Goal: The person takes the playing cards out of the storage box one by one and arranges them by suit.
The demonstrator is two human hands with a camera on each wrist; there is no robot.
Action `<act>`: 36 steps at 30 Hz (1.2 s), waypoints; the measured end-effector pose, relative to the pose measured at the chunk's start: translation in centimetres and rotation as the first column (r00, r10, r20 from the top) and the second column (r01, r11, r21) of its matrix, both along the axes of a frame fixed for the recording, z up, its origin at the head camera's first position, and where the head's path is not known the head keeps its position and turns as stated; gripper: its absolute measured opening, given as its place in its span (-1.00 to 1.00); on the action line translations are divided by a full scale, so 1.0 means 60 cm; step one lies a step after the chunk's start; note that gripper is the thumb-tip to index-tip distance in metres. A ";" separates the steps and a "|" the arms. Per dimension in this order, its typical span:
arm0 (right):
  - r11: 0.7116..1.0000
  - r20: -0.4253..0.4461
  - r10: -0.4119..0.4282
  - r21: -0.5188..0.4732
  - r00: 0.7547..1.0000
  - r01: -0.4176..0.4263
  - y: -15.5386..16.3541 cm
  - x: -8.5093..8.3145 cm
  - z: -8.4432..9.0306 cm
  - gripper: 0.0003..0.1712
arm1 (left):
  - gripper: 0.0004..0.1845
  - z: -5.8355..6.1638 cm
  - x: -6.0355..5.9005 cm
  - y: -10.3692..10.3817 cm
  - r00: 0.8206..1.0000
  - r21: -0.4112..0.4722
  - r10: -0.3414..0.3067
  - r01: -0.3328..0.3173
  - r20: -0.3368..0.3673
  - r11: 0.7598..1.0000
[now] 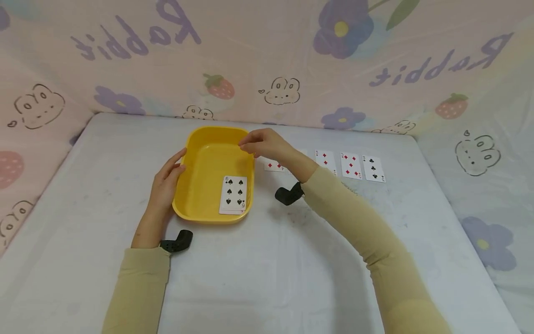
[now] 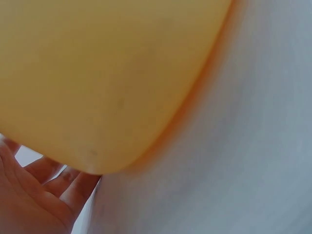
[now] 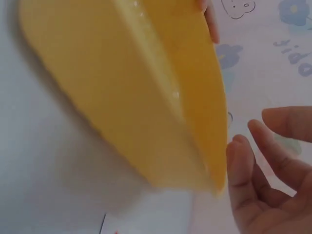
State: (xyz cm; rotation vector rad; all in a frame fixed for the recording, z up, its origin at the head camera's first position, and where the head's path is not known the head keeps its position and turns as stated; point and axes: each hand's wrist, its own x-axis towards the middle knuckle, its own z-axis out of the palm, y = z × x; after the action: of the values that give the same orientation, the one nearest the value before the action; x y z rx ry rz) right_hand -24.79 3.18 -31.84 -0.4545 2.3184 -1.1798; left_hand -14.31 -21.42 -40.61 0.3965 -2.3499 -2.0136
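Note:
A yellow plastic tub [image 1: 200, 185] sits on the table, and my left hand [image 1: 164, 185] touches its left side with fingers extended along the outer wall. In the left wrist view, the fingers [image 2: 61, 183] meet the tub's lower edge. Inside the tub, near its right front corner, lies a six of spades [image 1: 233, 192] with another card's edge showing under it. My right hand [image 1: 267, 144] hovers at the tub's right back rim, fingers bent loosely. The right wrist view shows nothing between that hand's thumb [image 3: 287, 123] and fingers.
Right of the tub, cards lie face up in a row: a diamond card [image 1: 274, 165] partly behind the right arm, two more diamond cards [image 1: 325, 162] and a three of clubs [image 1: 374, 168]. A patterned cloth [image 1: 250, 55] hangs behind the white table [image 1: 258, 278].

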 end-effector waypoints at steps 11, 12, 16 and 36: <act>1.000 0.116 0.025 -0.007 0.993 -0.025 -0.063 -0.007 -0.022 -0.68 | -0.55 -0.003 0.000 0.005 1.000 0.004 0.006 -0.006 0.003 1.000; 1.000 0.118 0.022 -0.004 0.993 -0.021 -0.068 -0.008 -0.025 -0.68 | -0.55 -0.003 -0.001 0.005 1.000 0.002 0.008 -0.008 0.004 1.000; 0.999 0.113 0.017 0.036 0.993 -0.022 -0.085 -0.012 -0.037 -0.69 | -0.55 -0.003 -0.002 0.006 1.000 -0.010 0.009 -0.009 0.000 1.000; 0.861 0.110 0.318 0.383 0.942 -0.336 -0.107 0.009 -0.035 -0.72 | -0.55 -0.001 -0.003 0.003 1.000 -0.037 0.023 -0.023 0.006 0.999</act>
State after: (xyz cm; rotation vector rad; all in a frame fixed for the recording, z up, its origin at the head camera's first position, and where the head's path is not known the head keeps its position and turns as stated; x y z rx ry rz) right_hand -24.25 -3.23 -33.95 -0.6317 2.2489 -0.5321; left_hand -14.51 -21.25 -40.69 0.4277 -2.3712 -1.9592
